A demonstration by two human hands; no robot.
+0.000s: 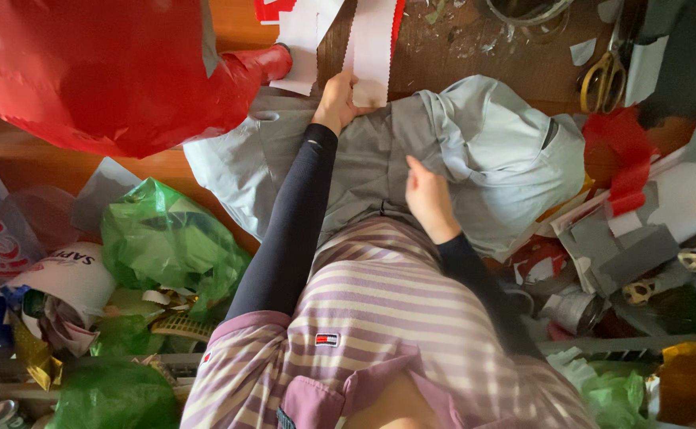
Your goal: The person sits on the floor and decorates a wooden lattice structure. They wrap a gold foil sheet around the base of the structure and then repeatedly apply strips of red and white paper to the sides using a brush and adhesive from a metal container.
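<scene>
We record a grey garment (459, 151) bunched on a wooden table (125, 171), and we take it as our landmark. The left hand (336, 99) rests at the garment's far edge, fingers curled down onto the lower end of a white paper strip (372, 48) that runs away from the garment across the table; whether the fingers pinch the strip or merely press it, we cannot tell. The right hand (427, 195) lies on the garment's near middle, fingers loosely bent and gathered against a fold of the cloth, the grip itself hidden from us. Both forearms wear dark sleeves. Left of the garment sits a large red balloon-like bag (102, 71), and nearer than it a green plastic bag (165, 238). Right of the garment we note crumpled red paper (622, 155), and beyond that a pair of yellow-handled scissors (604, 79). Grey card pieces (622, 250) lie at the garment's near right.
</scene>
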